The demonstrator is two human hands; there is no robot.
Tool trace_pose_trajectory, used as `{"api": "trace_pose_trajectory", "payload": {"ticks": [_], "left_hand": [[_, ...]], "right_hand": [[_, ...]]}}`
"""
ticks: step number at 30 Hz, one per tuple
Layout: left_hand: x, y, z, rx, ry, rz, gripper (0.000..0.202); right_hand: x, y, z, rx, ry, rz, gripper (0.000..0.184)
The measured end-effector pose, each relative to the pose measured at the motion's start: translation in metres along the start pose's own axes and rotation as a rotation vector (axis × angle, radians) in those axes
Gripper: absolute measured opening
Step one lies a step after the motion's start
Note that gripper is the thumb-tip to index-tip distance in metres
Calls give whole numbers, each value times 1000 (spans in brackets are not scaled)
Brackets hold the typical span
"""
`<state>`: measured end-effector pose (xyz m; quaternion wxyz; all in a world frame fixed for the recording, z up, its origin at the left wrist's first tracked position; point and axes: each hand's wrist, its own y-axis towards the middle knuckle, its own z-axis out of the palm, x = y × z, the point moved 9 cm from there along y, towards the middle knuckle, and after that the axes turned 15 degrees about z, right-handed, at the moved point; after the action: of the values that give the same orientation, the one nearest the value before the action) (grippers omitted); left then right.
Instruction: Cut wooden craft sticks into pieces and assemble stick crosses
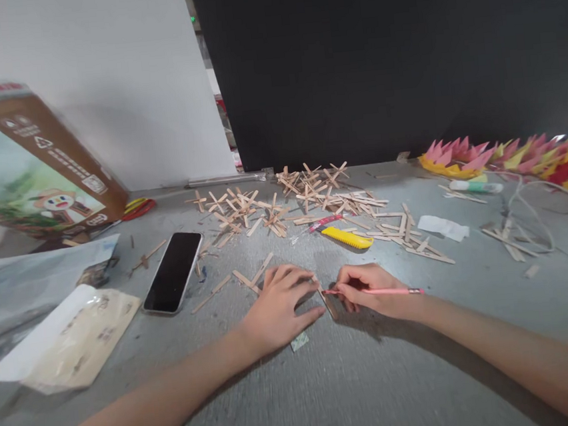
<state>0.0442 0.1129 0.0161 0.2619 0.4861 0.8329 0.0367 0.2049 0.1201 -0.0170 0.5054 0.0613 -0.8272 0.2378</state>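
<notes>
A pink pencil [392, 291] is pinched in my right hand [369, 290], its tip touching a wooden craft stick [329, 302] on the grey table. My left hand [286, 306] steadies this stick from the left, fingertips on its far part and thumb beside it, apart from the fingers. Just under the left thumb lies a small greenish paper piece [300, 341]. Beyond the left fingers are some loose craft sticks [250, 280], partly covered by the hand. A yellow utility knife [346, 237] rests beyond my right hand.
Piles of craft sticks glued or stacked in star shapes [238, 211] spread along the back. To the left are a smartphone [173, 274], a plastic packet [88, 339] and a printed box [53, 161]. Rightward lie a white paper scrap [443, 228], a glue stick [476, 186] and colourful paper crafts [454, 156].
</notes>
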Motion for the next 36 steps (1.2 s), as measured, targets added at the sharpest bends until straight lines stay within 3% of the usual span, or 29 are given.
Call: {"api": "trace_pose_trajectory", "payload": {"ticks": [36], "left_hand": [[-2, -1, 1, -47, 19, 60, 32]], "right_hand": [[1, 5, 4, 93, 145, 0, 25]]}}
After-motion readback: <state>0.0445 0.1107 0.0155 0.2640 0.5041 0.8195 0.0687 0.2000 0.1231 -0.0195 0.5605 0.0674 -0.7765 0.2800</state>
